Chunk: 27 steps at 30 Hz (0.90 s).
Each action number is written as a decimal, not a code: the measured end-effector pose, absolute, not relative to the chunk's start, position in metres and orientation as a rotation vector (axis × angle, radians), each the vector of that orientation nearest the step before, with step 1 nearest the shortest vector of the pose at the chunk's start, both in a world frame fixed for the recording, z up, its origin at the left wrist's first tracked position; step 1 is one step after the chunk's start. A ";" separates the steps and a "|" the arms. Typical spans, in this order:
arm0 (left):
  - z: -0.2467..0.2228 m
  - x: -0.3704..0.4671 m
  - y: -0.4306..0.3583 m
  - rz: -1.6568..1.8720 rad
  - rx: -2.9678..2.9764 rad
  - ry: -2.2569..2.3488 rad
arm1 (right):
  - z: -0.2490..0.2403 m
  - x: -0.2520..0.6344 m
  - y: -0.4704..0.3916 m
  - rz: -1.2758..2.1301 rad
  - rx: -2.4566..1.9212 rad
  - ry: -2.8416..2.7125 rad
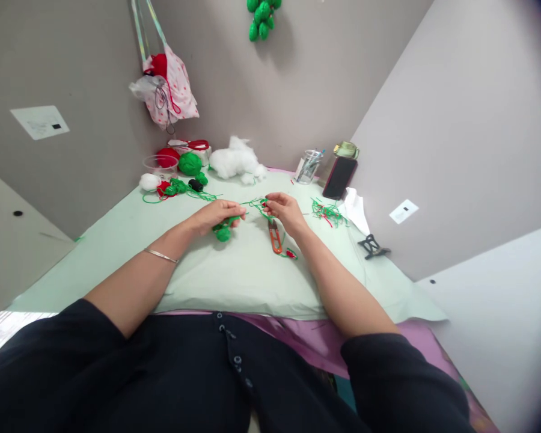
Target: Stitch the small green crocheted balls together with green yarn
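My left hand [220, 214] is closed on a small green yarn piece [223, 233], which hangs below its fingers over the pale green cloth [234, 282]. To the right, my right hand [283, 210] pinches a small red and green piece [264, 204] between thumb and fingers. Loose green strands lie between the two hands. Orange-handled thread snips [275, 239] rest just below my right hand, blades pointing away from me. Close beside them is another small red and green piece [291, 254] with a green tail.
Yarn balls [190, 163] and white stuffing [235, 160] stand at the back. Farther right are a clear cup [307, 167] of pens, a leaning phone [339, 177], thread scraps [328, 213] and a black hair clip [373, 246]. A spotted bag [180, 87] hangs on the wall.
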<state>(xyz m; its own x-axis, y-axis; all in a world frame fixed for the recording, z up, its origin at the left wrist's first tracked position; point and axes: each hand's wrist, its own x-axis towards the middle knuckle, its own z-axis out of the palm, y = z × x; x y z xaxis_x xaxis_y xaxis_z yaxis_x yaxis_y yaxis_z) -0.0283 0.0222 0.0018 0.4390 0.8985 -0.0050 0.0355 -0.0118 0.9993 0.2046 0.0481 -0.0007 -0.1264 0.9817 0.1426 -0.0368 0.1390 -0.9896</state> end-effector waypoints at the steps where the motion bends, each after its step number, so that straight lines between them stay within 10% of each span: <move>1: -0.001 -0.025 0.022 0.872 1.476 0.931 | 0.001 0.202 0.045 1.235 -0.996 -1.349; 27: -0.002 -0.040 0.037 1.557 1.940 1.553 | 0.020 0.207 0.031 1.278 -0.870 -1.147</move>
